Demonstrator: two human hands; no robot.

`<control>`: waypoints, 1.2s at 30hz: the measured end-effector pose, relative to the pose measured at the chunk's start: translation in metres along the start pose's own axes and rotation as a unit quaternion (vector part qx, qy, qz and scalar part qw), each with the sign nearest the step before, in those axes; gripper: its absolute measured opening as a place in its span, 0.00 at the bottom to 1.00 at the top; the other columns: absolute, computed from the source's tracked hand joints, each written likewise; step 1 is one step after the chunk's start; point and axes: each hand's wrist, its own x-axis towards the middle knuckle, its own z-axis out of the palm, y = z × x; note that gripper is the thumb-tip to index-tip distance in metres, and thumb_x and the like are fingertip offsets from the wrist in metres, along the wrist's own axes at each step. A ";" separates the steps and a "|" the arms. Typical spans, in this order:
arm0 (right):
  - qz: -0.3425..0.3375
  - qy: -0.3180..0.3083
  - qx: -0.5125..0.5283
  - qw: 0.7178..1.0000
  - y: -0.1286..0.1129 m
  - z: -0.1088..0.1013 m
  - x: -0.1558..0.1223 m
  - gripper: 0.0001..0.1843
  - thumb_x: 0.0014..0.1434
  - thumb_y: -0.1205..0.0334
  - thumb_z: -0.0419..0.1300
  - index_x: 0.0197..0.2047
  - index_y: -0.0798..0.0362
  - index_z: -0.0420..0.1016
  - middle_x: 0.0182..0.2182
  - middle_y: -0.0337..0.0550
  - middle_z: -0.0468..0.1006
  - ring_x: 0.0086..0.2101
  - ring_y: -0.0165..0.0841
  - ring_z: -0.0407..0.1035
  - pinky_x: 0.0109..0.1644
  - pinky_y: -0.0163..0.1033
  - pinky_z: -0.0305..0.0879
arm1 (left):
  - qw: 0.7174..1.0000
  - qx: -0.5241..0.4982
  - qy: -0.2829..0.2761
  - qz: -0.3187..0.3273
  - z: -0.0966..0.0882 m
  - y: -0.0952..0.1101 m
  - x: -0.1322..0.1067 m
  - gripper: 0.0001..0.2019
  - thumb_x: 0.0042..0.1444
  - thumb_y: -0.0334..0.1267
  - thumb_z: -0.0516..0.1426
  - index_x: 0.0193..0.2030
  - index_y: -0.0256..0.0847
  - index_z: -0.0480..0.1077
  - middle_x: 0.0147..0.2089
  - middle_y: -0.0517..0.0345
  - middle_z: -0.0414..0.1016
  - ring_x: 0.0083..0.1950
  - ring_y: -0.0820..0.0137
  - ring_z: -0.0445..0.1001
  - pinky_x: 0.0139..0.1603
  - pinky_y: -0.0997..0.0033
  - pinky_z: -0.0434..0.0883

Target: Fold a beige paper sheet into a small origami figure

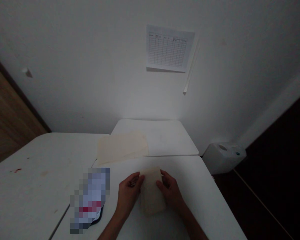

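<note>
1. Surface: three white folding tables (pixel 35 186) stand edge to edge, the farthest (pixel 170 136) against a white wall (pixel 90 66). A small red stain (pixel 17 170) marks the left table.
2. Room: a printed grid sheet (pixel 168 48) is fixed to the wall, a white plastic box (pixel 223 157) stands on the dark floor (pixel 265 200) at right, and a wooden panel (pixel 12 113) stands at left.
3. A loose pile of cream sheets (pixel 122 147) lies across the joint between the far table and the near table.
4. Hard to make out: a pixelated object (pixel 90 200) with a dark edge lies left of the hands; a small dark item (pixel 133 182) at the left hand cannot be identified.
5. Near the near table's middle, a cream paper stack (pixel 152 193) sits between the left hand (pixel 128 196) and right hand (pixel 170 191). Left fingers (pixel 140 178) and right fingers (pixel 163 176) are bent, grasping its long sides. Whether it touches the table cannot be told.
</note>
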 end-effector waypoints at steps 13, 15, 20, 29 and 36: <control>0.018 0.039 0.001 0.999 -0.011 -0.001 -0.003 0.34 0.51 0.50 0.67 0.58 0.50 0.61 0.38 0.45 0.79 0.34 0.38 0.75 0.35 0.40 0.71 | 0.995 0.033 -0.095 0.021 0.006 -0.007 -0.009 0.17 0.50 0.53 0.62 0.29 0.38 0.75 0.23 0.59 0.74 0.22 0.71 0.70 0.21 0.76 0.67; 0.016 0.046 -0.020 0.999 -0.010 -0.002 -0.003 0.31 0.52 0.50 0.66 0.56 0.51 0.64 0.35 0.44 0.79 0.32 0.36 0.74 0.32 0.38 0.70 | 0.994 0.036 -0.097 0.029 0.006 -0.009 -0.008 0.16 0.50 0.52 0.62 0.34 0.39 0.76 0.27 0.58 0.76 0.25 0.70 0.72 0.22 0.76 0.68; 0.009 0.049 -0.041 0.998 -0.009 -0.002 -0.004 0.27 0.54 0.51 0.65 0.53 0.51 0.66 0.33 0.42 0.78 0.31 0.34 0.71 0.31 0.36 0.67 | 0.995 0.049 -0.063 0.053 0.005 -0.011 -0.007 0.19 0.48 0.49 0.64 0.44 0.40 0.75 0.33 0.56 0.77 0.28 0.69 0.74 0.25 0.74 0.70; 0.007 0.052 -0.060 0.997 -0.007 -0.005 -0.003 0.26 0.54 0.51 0.64 0.54 0.52 0.66 0.28 0.39 0.76 0.26 0.30 0.67 0.27 0.33 0.62 | 0.996 0.049 -0.064 0.027 0.005 -0.005 -0.011 0.17 0.47 0.50 0.63 0.39 0.40 0.77 0.29 0.56 0.79 0.26 0.69 0.75 0.24 0.75 0.72; 0.005 0.050 -0.050 0.997 -0.012 -0.003 -0.004 0.26 0.54 0.51 0.65 0.53 0.52 0.66 0.32 0.42 0.78 0.30 0.34 0.70 0.31 0.36 0.66 | 0.995 0.057 -0.071 0.027 0.004 -0.008 -0.009 0.17 0.49 0.51 0.63 0.37 0.39 0.77 0.29 0.54 0.80 0.27 0.67 0.77 0.24 0.74 0.72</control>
